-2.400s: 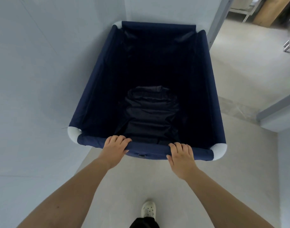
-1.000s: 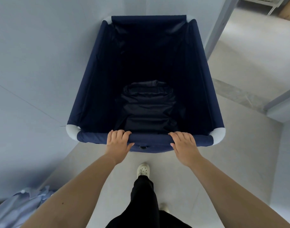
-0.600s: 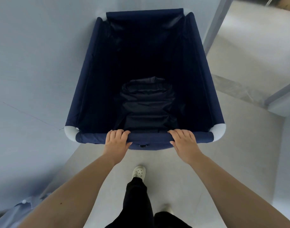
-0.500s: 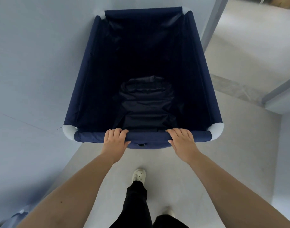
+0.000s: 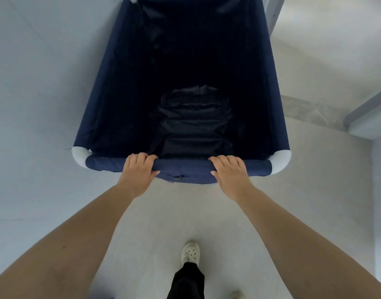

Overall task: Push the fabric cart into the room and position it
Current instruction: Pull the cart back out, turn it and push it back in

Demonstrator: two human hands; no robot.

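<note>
The fabric cart (image 5: 111,83) stands on the pale floor (image 5: 163,223), close along the wall (image 5: 38,83) on the left, and its far end goes out of the top of the picture. It is deep and dark blue, with white rounded corners on the near rail (image 5: 185,167), and inside lies only some crumpled dark lining (image 5: 193,121). To the right of the far part there is a doorway frame (image 5: 273,16), and a grey threshold strip (image 5: 310,108) crosses the floor there.

Both hands are on the near rail, at the middle part of it. The left hand (image 5: 138,169) has its fingers curled over the top of the rail and the thumb below, so it is closed around the rail. The right hand (image 5: 229,171) grips in the same way, a little apart from the left one. I think the two hands are placed evenly so that the push stays straight and the cart can be steered. The arms are stretched forward, so the cart is directly in front of the person, with the rail at the near side. One white shoe (image 5: 190,253) is stepping forward below.
</note>
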